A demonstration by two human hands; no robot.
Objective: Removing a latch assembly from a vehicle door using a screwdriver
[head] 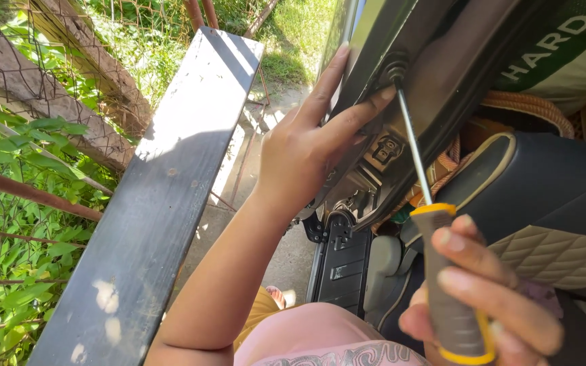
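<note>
Green leaves and a wire fence (28, 135) sit behind. Left hand (310, 146) lies flat, fingers spread, on the car door (435, 74). Right hand (483, 305) grips a screwdriver (435, 257), tip at a rubber grommet (393, 68).

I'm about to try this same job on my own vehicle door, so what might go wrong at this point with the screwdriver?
1. The screwdriver tip sits right beside the left hand fingertips on the dark door edge; a slip may jab them.
2. The right hand holds the handle far from the tip, so the long shaft may tilt out of the fastener.
3. A loosened fastener might drop into the gap by the seat.
</note>
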